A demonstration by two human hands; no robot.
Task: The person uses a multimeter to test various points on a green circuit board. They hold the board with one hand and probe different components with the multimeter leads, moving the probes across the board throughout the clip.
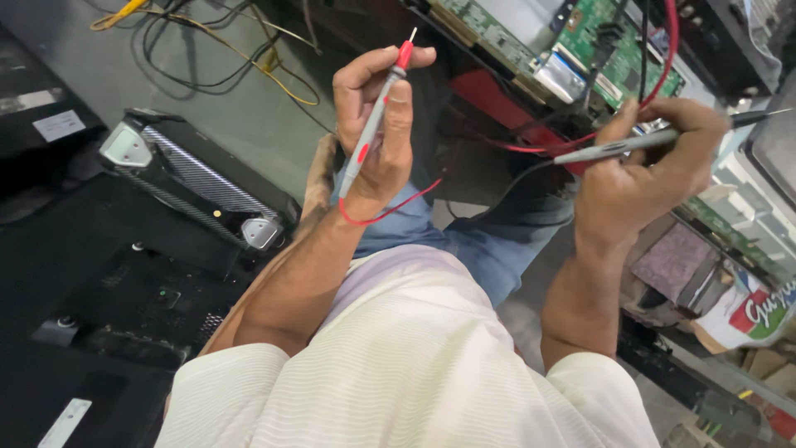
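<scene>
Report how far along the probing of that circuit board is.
Done: the back is off, so the green circuit board lies exposed, and both probes are picked up. In hand: the left hand grips the red-tipped probe, tip up; the right hand holds the black-tipped probe level. Left: neither tip touches the board yet.

Red-tipped grey probe (377,108); black-tipped grey probe (655,139); green board (605,50).
</scene>
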